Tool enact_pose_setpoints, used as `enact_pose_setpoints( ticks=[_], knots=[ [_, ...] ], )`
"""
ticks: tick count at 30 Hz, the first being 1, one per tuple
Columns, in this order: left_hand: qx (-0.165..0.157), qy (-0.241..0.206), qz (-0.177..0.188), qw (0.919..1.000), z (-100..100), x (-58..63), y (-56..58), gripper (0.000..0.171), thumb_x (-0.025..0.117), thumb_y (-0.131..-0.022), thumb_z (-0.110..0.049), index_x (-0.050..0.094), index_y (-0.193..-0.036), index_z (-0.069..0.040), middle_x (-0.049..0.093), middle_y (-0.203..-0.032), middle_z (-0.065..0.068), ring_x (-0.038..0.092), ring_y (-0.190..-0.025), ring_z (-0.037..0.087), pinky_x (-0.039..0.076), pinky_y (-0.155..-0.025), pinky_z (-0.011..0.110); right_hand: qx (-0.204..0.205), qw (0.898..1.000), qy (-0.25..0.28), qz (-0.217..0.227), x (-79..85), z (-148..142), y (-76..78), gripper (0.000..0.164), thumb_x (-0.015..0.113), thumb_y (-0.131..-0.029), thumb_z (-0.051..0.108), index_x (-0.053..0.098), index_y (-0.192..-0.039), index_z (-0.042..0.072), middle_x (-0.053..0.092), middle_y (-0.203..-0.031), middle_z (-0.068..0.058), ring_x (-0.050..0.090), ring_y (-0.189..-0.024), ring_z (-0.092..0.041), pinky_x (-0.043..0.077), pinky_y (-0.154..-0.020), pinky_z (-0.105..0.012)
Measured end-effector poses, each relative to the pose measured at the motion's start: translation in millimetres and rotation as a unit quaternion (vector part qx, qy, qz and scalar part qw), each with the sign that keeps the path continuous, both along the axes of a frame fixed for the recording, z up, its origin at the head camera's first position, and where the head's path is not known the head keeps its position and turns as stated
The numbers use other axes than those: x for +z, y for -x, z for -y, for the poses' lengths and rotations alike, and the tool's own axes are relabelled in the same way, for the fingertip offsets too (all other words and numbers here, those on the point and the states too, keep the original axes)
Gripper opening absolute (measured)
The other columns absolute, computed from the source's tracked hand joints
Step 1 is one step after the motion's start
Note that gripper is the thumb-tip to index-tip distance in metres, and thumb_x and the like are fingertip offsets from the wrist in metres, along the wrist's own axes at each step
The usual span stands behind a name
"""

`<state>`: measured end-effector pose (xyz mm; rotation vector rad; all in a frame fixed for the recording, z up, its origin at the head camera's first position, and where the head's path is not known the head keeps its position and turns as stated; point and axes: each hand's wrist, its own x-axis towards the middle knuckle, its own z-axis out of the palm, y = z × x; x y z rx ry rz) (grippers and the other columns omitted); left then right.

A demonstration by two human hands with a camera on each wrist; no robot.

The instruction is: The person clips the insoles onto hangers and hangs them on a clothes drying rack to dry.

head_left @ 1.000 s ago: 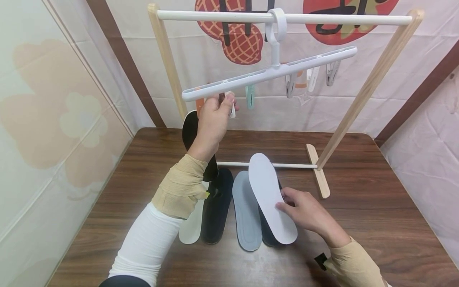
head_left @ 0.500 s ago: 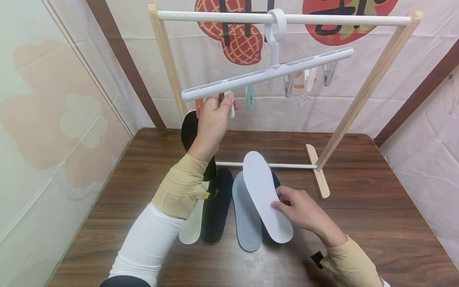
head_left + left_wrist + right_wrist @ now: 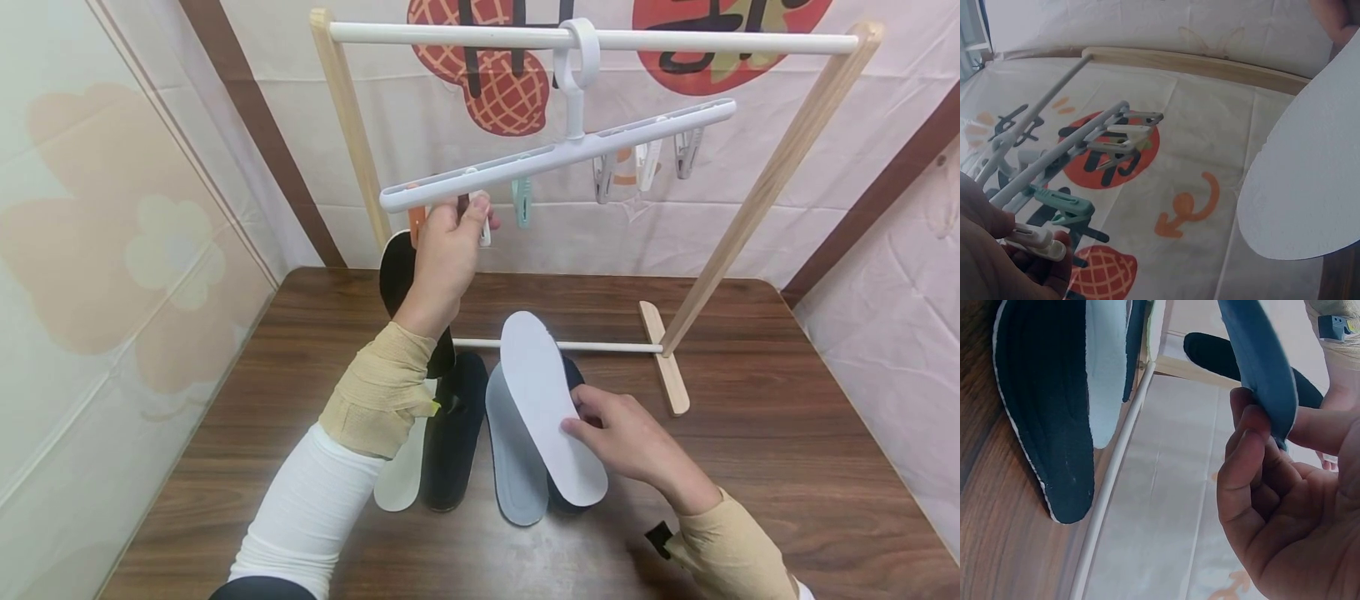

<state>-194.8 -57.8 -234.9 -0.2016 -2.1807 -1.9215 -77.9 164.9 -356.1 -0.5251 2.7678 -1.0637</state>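
My left hand [image 3: 444, 258] pinches a white clothespin [image 3: 1030, 235] that hangs under the white hanger [image 3: 558, 153], near its left end. Beside it, an orange clothespin [image 3: 417, 227] is at the top of a hanging black insole [image 3: 396, 268], partly hidden behind my left wrist. My right hand [image 3: 637, 442] grips a white insole [image 3: 543, 392] by its right edge, thumb on the pale face, held tilted above the table. In the right wrist view the held insole's other side [image 3: 1272, 372] looks bluish grey. Its toe end shows large in the left wrist view, apart from the clothespin.
On the wooden table [image 3: 765, 467] lie a pale insole [image 3: 399, 479], a black insole [image 3: 453, 446], a grey insole [image 3: 519, 467] and a dark insole [image 3: 573, 377] partly under the held one. A rack bar [image 3: 697, 42] carries the hanger; a green clothespin [image 3: 522, 202] and several others hang from it.
My right hand has carried the white insole slightly left and a little up. The hanger's right end has swung slightly left. My left hand has stayed on the clothespin.
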Motion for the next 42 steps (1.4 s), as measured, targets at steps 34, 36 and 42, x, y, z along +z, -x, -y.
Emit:
enact_pose_setpoints(
  ticks=[34, 36, 42],
  knots=[
    [-0.008, -0.019, -0.007, 0.9998, -1.5, -4.0, 0.6, 0.036, 0.052, -0.106, -0.024, 0.053, -0.137, -0.006, 0.060, -0.109, 0.011, 0.064, -0.105, 0.021, 0.046, -0.093, 0.035, 0.010, 1.000, 0.012, -0.010, 13.9, 15.9, 9.7, 0.008, 0.069, -0.096, 0.018, 0.063, -0.100, 0.015, 0.071, -0.085, 0.007, 0.056, -0.071, -0.010, 0.047, -0.063, -0.028],
    [-0.012, -0.022, -0.006, 0.9997, -1.4, -4.0, 0.6, 0.037, 0.053, -0.106, -0.024, 0.052, -0.138, -0.006, 0.060, -0.110, 0.011, 0.064, -0.106, 0.022, 0.046, -0.094, 0.036, 0.010, 1.000, 0.011, -0.011, 15.5, 16.3, 10.2, 0.008, 0.069, -0.096, 0.018, 0.063, -0.100, 0.015, 0.070, -0.085, 0.007, 0.056, -0.072, -0.010, 0.047, -0.063, -0.028],
    [-0.018, -0.027, -0.002, 0.9995, -0.2, -3.0, -0.3, 0.037, 0.053, -0.106, -0.024, 0.050, -0.139, -0.008, 0.059, -0.112, 0.011, 0.063, -0.107, 0.022, 0.045, -0.095, 0.037, 0.013, 1.000, 0.010, -0.010, 20.5, 18.5, 11.9, 0.009, 0.069, -0.096, 0.018, 0.064, -0.103, 0.014, 0.069, -0.084, 0.005, 0.056, -0.071, -0.011, 0.048, -0.062, -0.029]
  ],
)
